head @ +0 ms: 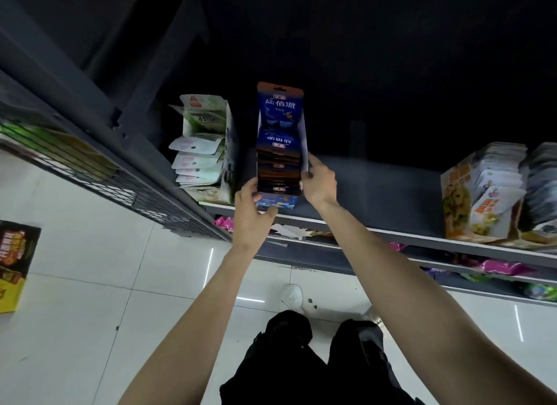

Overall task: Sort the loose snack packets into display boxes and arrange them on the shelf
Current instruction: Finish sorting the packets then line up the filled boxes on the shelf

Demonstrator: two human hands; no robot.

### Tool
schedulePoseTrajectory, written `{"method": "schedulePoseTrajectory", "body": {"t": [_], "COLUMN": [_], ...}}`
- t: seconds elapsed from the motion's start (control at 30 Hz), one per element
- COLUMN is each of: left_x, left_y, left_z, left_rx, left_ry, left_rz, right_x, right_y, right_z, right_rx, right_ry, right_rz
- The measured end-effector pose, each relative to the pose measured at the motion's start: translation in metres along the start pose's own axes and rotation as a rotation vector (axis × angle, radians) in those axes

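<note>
Both forearms fill the bottom of the view, reaching up and away to the shelf. Below them: dark trousers and one white shoe on glossy white floor tiles.

Left hand grips the front-left corner of the blue display box, thumb curled under its front edge. Right hand pinches the box's right wall near the front, fingers curled round the white cardboard edge. Box sits at the front lip of the dark shelf board, long axis running back into the shelf, packed with a row of blue and brown snack packets standing on edge; rearmost one rises tall with white lettering.

Just to the left, near but seemingly not touching: a green-white display box full of pale packets, against the shelf upright. Well to the right on the same board: an orange-yellow box of packets, and another grey stack at the frame edge. Bare shelf surface between blue box and orange one.

Lower tiers show pink wrappers and some green ones. Wire mesh panel runs diagonally at left. Yellow-black carton lies on the floor, far left. Back of shelf too dark to read.
</note>
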State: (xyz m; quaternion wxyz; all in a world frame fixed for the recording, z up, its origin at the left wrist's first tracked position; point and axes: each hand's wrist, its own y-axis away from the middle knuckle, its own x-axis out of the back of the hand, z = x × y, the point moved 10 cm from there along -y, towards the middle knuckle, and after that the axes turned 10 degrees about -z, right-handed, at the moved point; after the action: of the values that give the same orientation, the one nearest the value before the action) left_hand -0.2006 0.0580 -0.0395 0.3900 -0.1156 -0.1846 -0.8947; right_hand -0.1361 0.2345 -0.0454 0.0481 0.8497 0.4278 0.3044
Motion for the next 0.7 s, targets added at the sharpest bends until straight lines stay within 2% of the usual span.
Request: {"method": "schedulePoseTrajectory", "body": {"t": [0.23,0.43,0.6,0.7], "left_x": [-0.087,-0.156,-0.184,-0.193], "left_y": [-0.003,-0.008,-0.007,-0.006], "left_z": [0.043,0.068,0.088,0.104], "left_rx": [-0.041,-0.023,-0.074,-0.167], "left_ry": [-0.064,-0.109,-0.178,-0.266], "left_rz": [-0.237,-0.390,-0.363,-0.319], "right_x": [0.105,0.165,0.193,0.205], "right_y": [0.023,0.039,0.051,0.059], "right_z": [0.071,0.115,0.139,0.147], "right_rx": [-0.092,-0.153,-0.171,-0.167], "right_ry": [0.000,0.063,0.104,0.154], "right_rz": [0.113,0.190,0.197,0.167]}}
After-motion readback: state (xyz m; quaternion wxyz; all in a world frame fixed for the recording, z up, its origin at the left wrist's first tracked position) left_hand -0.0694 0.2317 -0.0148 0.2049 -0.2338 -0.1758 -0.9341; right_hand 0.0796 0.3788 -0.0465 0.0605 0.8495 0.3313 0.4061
